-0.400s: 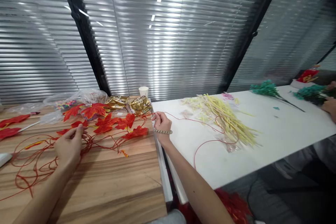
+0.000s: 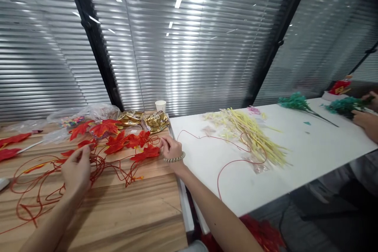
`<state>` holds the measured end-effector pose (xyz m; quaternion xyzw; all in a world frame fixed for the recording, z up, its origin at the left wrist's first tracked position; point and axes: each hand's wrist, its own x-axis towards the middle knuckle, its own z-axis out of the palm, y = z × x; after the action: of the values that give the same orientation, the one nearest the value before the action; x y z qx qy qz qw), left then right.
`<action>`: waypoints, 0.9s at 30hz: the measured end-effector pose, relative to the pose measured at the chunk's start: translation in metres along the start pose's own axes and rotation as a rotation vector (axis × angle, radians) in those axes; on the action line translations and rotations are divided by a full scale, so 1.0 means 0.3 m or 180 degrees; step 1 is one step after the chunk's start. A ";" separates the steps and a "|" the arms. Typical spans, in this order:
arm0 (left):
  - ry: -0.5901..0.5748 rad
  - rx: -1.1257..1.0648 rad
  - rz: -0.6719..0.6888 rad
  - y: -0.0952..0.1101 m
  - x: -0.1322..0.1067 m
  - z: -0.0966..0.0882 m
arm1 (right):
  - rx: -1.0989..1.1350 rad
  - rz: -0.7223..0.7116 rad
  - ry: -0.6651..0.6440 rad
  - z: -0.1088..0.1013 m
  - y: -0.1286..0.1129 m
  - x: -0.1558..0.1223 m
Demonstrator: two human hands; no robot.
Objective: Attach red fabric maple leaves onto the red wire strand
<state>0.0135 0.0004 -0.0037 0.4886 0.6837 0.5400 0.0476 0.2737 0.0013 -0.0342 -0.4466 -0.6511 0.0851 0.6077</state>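
The garland of red maple leaves [image 2: 118, 141] lies in the middle left of the frame on the wooden desk [image 2: 124, 212]. Its thin red wire stems [image 2: 44, 189] are tangled in loose loops, and one strand runs onto the white desk [image 2: 295, 165]. The left hand [image 2: 76, 171] pinches a stem with narrow fingers. The right hand [image 2: 170, 149], wearing a bead bracelet [image 2: 174, 159], holds a leaf [image 2: 149, 152] with closed fingers.

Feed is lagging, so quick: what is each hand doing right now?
Left hand: fingers pinched on the red wire vine over the wooden table.
Right hand: closed on the same vine beside a red leaf.
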 end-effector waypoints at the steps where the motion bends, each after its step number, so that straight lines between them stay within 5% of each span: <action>1: -0.0022 0.0203 0.0325 0.022 -0.021 0.006 | -0.0035 -0.0049 -0.0044 0.004 -0.005 -0.004; 5: 0.0092 0.0919 0.2080 0.095 -0.095 0.022 | -0.0092 -0.0276 -0.0056 0.011 -0.033 -0.018; 10: -0.0196 0.0643 0.2997 0.122 -0.133 0.024 | -0.0233 -0.0748 -0.0149 0.029 -0.057 -0.038; 18: -0.1693 0.0388 0.3192 0.094 -0.142 0.045 | -0.0675 -0.1424 -0.0704 0.063 -0.071 -0.085; 27: -0.1417 0.0457 0.3308 0.096 -0.128 0.045 | -0.1041 -0.1331 -0.1228 0.051 -0.042 -0.073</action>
<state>0.0592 -0.0195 -0.0043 0.8648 0.3620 0.3285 -0.1147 0.2513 -0.0145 -0.0455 -0.3706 -0.8369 -0.0642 0.3977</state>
